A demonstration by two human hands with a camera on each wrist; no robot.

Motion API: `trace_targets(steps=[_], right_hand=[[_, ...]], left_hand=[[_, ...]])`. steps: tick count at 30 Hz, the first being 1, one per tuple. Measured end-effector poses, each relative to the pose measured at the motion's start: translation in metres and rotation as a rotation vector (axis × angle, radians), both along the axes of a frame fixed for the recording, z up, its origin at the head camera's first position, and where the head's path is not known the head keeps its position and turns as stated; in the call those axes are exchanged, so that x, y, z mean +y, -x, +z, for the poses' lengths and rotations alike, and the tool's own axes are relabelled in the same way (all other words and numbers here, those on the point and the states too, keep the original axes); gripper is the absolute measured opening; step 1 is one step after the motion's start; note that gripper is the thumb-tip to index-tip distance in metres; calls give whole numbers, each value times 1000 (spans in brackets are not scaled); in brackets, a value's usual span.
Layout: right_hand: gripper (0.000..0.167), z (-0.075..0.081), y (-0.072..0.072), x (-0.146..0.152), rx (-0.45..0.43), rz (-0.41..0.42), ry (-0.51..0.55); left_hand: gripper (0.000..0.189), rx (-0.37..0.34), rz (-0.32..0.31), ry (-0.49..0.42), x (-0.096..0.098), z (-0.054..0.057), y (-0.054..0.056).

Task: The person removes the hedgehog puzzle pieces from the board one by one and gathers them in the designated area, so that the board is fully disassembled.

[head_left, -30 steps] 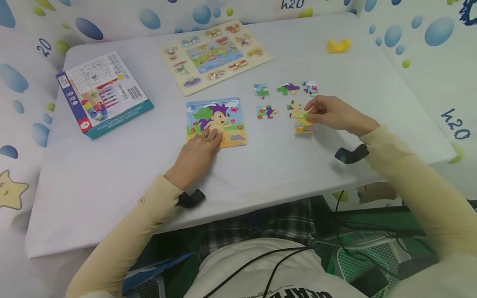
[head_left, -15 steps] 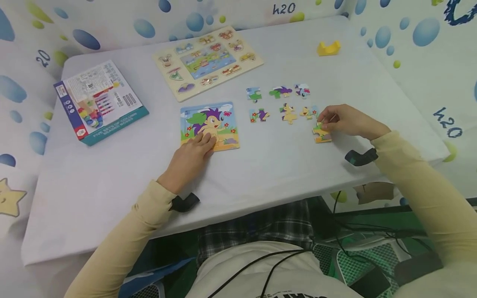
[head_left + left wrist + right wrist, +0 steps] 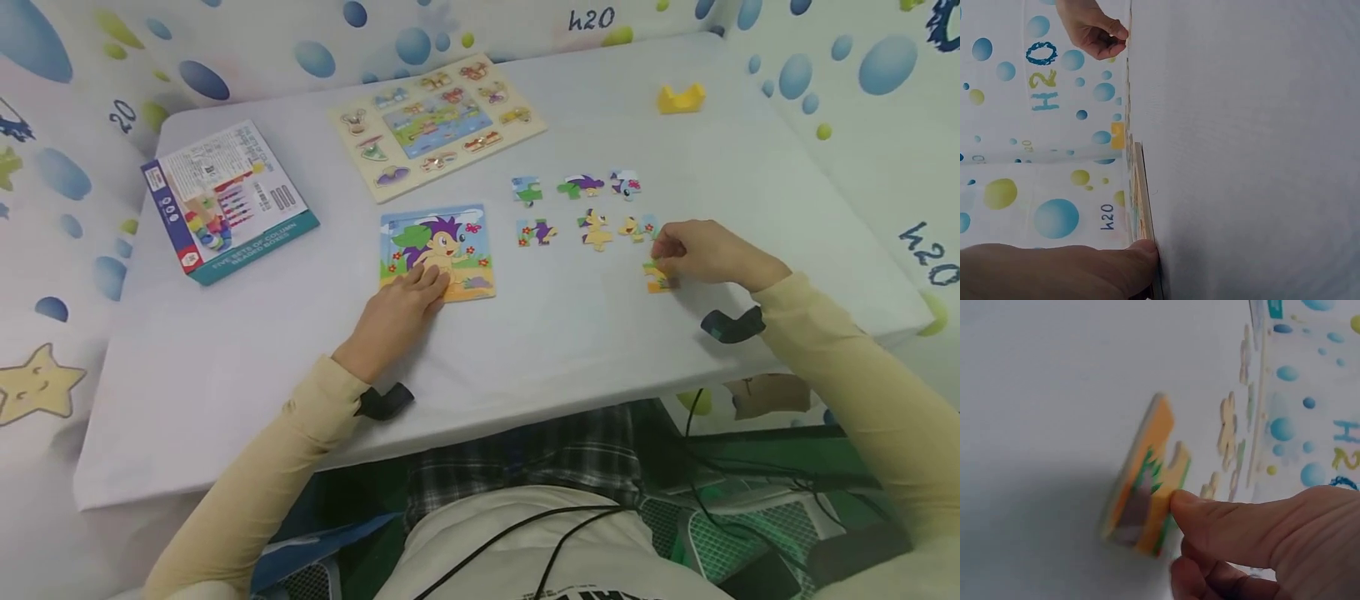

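My left hand (image 3: 396, 315) rests on the lower part of a square hedgehog puzzle board (image 3: 474, 258), its fingers lying nearly straight and hiding some of the picture. In the left wrist view the thumb (image 3: 1129, 265) touches the board's edge. Between thumb and fingers, my right hand (image 3: 716, 254) pinches a puzzle piece (image 3: 1150, 487) with orange ground, green grass and a grey shape, tilted off the tablecloth. Beside it lie loose pieces: a yellow body piece (image 3: 597, 230), an arm-and-flower piece (image 3: 632, 228), a purple-and-flower piece (image 3: 536, 232) and, behind, a row with an eye piece (image 3: 625, 184).
A wooden knob puzzle (image 3: 367, 177) lies at the back. To the left is a flat box (image 3: 232, 200) with printed text. A yellow plastic block (image 3: 681, 99) stands at the back right. The table's front edge runs below both forearms.
The right hand has moved right with the orange-ground piece, away from the yellow body piece, uncovering the arm-and-flower piece. My left hand stays on the board. The head view shifts slightly.
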State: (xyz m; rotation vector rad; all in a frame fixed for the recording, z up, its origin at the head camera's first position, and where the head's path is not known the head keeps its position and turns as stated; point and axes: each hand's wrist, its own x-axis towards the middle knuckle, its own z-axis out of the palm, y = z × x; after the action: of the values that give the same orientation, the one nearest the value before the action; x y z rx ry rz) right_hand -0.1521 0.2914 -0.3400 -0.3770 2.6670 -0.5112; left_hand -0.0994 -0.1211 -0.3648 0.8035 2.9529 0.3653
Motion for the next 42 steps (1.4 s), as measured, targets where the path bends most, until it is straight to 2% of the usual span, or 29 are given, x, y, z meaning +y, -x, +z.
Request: trace_targets(steps=[5,10,13,15,20,23,29,36,39,42], right_hand=[[13,10,8,-37,93,93,33],[15,13,20,-108,46,243,79],[21,6,23,-153,13,324,104],[29,-1,24,-179,11,349,119],[50,-15,21,-222,45,333,92],[53,-17,17,-235,78,331,62],[48,-16,13,-247,98,313,81],[51,-14,16,-250,41,290,84],[52,-13,19,-251,11,290,74],[52,-12,20,-252,-16,284,77]], left_hand=[[41,2,0,-6,-2,-2,2],[42,-18,8,-26,-4,-3,2],[43,-28,14,-65,-3,-3,3],[43,-41,16,-101,-3,-4,4],[42,-73,6,-144,-3,-7,9],[42,-81,24,-140,-6,-8,9],[30,-35,114,-95,-13,-4,6],[29,-26,113,-75,-14,-4,8],[29,-41,120,-98,-15,-5,8],[37,-49,137,-126,-16,-5,6]])
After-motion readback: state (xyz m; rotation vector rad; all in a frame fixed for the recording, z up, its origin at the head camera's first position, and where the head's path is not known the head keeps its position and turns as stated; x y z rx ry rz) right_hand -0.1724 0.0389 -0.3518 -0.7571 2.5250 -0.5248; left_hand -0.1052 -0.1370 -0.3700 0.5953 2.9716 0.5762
